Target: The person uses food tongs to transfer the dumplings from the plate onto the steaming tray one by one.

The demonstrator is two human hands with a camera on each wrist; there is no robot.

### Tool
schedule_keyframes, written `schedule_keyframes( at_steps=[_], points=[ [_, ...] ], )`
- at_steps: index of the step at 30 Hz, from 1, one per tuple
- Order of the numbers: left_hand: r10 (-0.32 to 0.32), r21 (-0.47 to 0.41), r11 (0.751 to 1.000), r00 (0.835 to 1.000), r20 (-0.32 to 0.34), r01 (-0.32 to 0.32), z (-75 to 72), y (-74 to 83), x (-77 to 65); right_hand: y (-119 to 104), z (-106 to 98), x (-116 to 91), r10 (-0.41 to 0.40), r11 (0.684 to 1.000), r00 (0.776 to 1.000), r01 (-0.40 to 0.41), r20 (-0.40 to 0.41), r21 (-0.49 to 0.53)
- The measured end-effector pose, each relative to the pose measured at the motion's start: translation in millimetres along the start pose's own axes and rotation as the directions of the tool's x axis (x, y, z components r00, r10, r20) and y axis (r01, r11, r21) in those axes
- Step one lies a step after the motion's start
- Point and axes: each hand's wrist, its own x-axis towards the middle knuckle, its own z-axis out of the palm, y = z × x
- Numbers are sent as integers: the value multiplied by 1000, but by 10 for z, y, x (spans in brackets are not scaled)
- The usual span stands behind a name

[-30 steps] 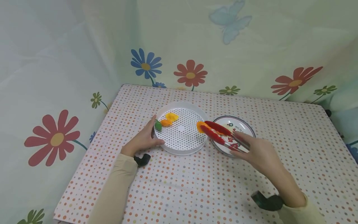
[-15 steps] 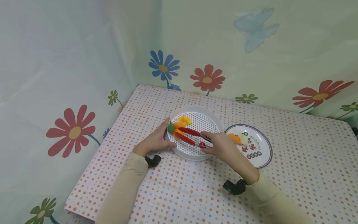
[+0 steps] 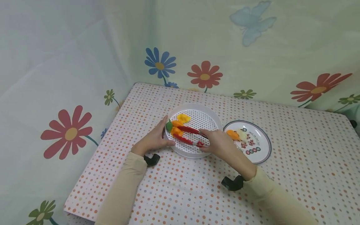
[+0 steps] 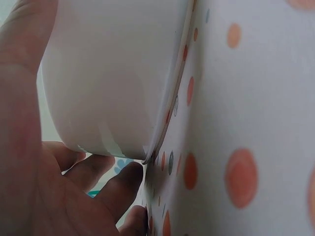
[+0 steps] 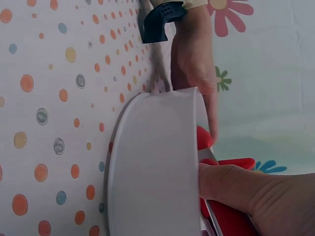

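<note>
A round white tray (image 3: 194,155) with a perforated bottom sits on the table. My left hand (image 3: 153,137) holds its left side, thumb at the near wall; in the left wrist view the fingers (image 4: 120,189) curve by the wall. My right hand (image 3: 220,143) grips red-tipped tongs (image 3: 187,140), reaching over the tray from the right. The tong tips stand apart at an orange piece (image 3: 176,131) inside the left part of the tray. Around it lie another orange piece (image 3: 176,123), a yellow piece (image 3: 183,118) and a green piece (image 3: 168,125).
Right of the tray stands a white plate (image 3: 261,148) with a dark rim and red printing. An orange piece (image 3: 232,135) and a pale piece (image 3: 242,135) lie on it. A dotted cloth covers the table (image 3: 180,193); a flowered curtain (image 3: 197,37) hangs behind.
My right hand has carried an orange piece in the tongs from beside the plate leftward into the tray. Since half a second ago, the tong tips have spread. The left hand stays at the tray.
</note>
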Motion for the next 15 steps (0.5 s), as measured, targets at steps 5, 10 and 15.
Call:
schedule_keyframes(
  at_steps=[5,10,15],
  points=[
    [-8,-4,1000,1000,9,8,27,28,11,110,-146,-258,26,1000,997,-27,-76,-8],
    [0,-5,1000,1000,22,0,26,29,-10,402,-262,-762,114,993,968,-117,-225,0],
    [10,-4,1000,1000,18,-10,-3,15,-36,778,-300,-1172,287,955,913,-295,-290,18]
  ],
)
